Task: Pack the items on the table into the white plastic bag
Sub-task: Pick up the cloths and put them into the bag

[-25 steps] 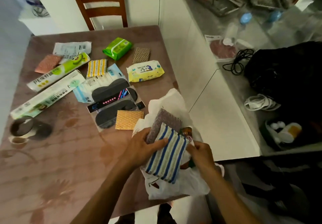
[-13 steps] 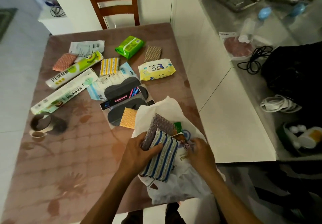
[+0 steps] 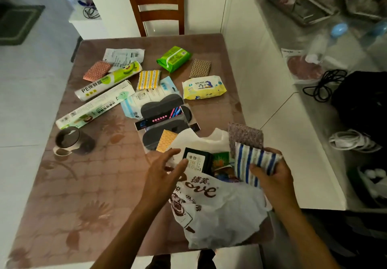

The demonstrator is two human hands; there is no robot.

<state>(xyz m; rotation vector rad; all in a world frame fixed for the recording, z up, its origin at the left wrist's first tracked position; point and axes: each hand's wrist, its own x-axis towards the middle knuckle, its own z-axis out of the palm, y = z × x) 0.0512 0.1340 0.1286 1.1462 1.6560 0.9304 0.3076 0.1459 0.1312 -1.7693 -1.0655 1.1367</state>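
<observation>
the right hand [image 3: 274,176] is holding two cloths over the mouth of the white bag [image 3: 217,212] — its fingers [image 3: 258,169] are clamped on a blue striped cloth [image 3: 254,160], and a grey cloth [image 3: 245,136] is standing up just behind it. the left hand [image 3: 165,172] is hovering at the left side of the bag's mouth, its fingers apart and mostly straight, holding nothing.

the bag is lying at the near right part of the bench [image 3: 88,185], with its mouth open toward the far side. inside it a black box [image 3: 196,161] and a green packet [image 3: 221,160] are showing.

many things are still lying out on the bench. an orange cloth [image 3: 166,140] is sitting just beside the bag's far edge, on top of dark eye masks [image 3: 163,118] in clear packs. farther back a yellow wipes pack [image 3: 204,87], a green wipes pack [image 3: 173,58], a brown cloth [image 3: 200,68], a yellow striped cloth [image 3: 148,79] and a pink cloth [image 3: 97,71] are lying apart from each other. two long wrap boxes [image 3: 104,92] are lying side by side on the left, and a white pouch [image 3: 123,56] is sitting behind them. a cup [image 3: 69,141] is standing near the left edge.

a wooden chair [image 3: 159,5] is standing at the far end of the bench.
</observation>
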